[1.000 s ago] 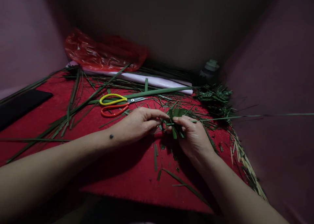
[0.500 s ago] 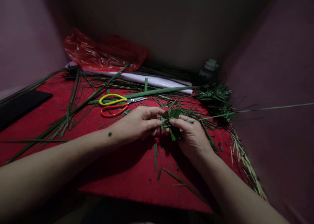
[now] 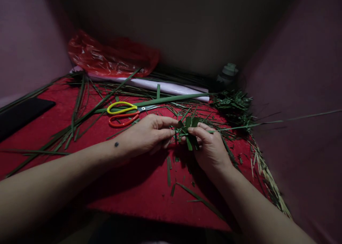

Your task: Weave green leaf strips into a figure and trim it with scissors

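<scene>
A small woven piece of green leaf strips (image 3: 190,131) is between my two hands, with short strip ends sticking up and down. My right hand (image 3: 210,144) pinches its right side between thumb and fingers. The fingertips of my left hand (image 3: 157,131) are closed on its left edge. From the piece, a long thin leaf strip (image 3: 240,127) runs past my right hand out to the right. Scissors with one yellow and one red handle (image 3: 124,113) lie beyond my left wrist on the red tabletop (image 3: 128,190).
A red plastic bag (image 3: 112,57) and a white roll (image 3: 160,85) lie at the back. A bottle (image 3: 228,73) stands behind a dark green leaf bundle (image 3: 232,103). On the left is a black flat object (image 3: 26,114). Leaf strips and scraps (image 3: 169,171) are scattered around.
The woven piece and my right hand have shifted slightly right and up. My left hand has stayed at its left edge. The long strip on the right sits a little differently.
</scene>
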Demonstrator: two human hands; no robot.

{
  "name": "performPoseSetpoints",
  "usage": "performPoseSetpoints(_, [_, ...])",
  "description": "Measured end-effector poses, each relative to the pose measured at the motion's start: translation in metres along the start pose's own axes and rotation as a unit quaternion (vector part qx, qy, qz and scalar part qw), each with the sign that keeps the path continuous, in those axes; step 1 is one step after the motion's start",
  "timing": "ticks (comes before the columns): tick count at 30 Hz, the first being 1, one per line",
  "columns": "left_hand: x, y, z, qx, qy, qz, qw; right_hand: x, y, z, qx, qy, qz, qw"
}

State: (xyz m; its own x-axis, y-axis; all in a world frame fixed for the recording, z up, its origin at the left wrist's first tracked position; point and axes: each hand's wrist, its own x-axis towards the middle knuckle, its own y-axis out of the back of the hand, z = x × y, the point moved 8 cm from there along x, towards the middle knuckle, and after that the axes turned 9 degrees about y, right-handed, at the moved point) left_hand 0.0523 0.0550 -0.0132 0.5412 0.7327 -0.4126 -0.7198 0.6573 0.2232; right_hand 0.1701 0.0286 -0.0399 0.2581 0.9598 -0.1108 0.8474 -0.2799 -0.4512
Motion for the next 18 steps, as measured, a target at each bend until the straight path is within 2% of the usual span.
performPoseSetpoints(11, [-0.002,-0.005,0.001,-0.025,0.031,-0.021,0.999,0.0,0.001,-0.002,-0.029,0.022,-0.015,0.999])
performPoseSetpoints(18, [-0.002,-0.005,-0.002,-0.029,0.013,-0.027,0.999,-0.003,0.003,-0.011,-0.127,0.082,-0.021,0.988])
